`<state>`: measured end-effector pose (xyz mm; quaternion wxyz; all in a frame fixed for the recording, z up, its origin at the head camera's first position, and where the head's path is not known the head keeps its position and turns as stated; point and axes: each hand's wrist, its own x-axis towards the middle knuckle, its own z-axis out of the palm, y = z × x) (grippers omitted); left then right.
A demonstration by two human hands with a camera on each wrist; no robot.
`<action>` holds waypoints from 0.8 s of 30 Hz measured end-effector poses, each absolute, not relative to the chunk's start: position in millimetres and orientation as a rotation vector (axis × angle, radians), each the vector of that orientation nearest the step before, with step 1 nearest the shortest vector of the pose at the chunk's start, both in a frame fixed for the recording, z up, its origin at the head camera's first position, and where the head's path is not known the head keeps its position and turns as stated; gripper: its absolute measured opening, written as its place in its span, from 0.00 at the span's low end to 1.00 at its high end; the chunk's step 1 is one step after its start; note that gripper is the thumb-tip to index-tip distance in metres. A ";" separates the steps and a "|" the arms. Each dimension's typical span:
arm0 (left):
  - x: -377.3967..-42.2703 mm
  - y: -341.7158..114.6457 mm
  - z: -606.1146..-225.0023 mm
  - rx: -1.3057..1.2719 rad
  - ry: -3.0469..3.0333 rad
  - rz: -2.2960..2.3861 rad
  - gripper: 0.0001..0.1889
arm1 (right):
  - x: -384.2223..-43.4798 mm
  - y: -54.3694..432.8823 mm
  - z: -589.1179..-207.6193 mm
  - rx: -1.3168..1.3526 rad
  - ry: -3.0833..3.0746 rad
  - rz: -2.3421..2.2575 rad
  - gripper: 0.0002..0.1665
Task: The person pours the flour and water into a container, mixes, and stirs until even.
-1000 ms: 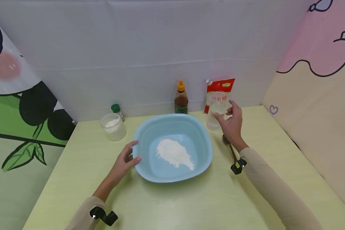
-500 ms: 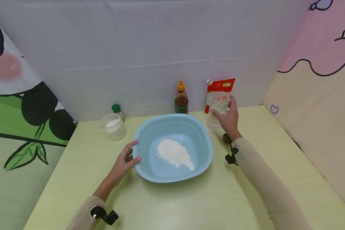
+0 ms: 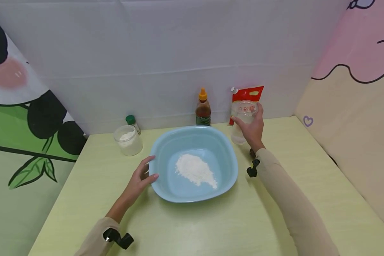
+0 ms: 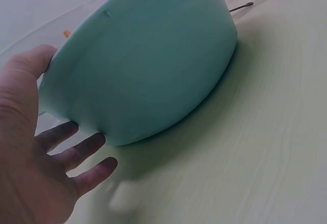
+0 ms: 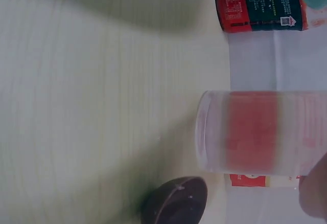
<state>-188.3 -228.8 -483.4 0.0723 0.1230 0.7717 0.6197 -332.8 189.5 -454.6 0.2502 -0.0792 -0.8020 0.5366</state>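
Note:
My left hand [image 3: 139,177] holds the left rim of a light blue plastic basin [image 3: 230,167]; in the left wrist view its thumb lies at the rim and the fingers spread along the outer wall [image 4: 148,70]. A heap of white powder [image 3: 195,169] lies on the basin's floor. Behind the basin at the right, my right hand [image 3: 253,129] grips a tall clear plastic cup [image 3: 238,135], thumb on its near side and fingers round the right. The cup stands upright, and the red of a bag shows through its wall in the right wrist view.
A dark spoon [image 5: 179,203] lies beside the cup, partly hidden by my right wrist. Along the back stand a red-and-white bag [image 3: 248,94], a sauce bottle [image 3: 203,110], a green-capped shaker [image 3: 131,121] and a clear jar of white powder [image 3: 128,142].
My right hand has moved left onto the cup, its fingers going from spread beside it to wrapped around it. My left hand and the basin stay put.

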 end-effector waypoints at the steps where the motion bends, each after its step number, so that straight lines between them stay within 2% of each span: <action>1: -188.4 -228.7 -483.3 0.368 2.317 1.864 0.34 | -333.7 188.6 -453.5 -0.226 -2.183 1.469 0.59; 15: -187.8 -228.6 -483.2 0.360 2.330 1.840 0.34 | -339.1 182.1 -455.1 -0.288 -2.121 1.533 0.63; 24: -187.8 -226.2 -481.8 0.332 2.322 1.851 0.34 | -341.8 183.0 -455.9 -0.313 -2.104 1.519 0.57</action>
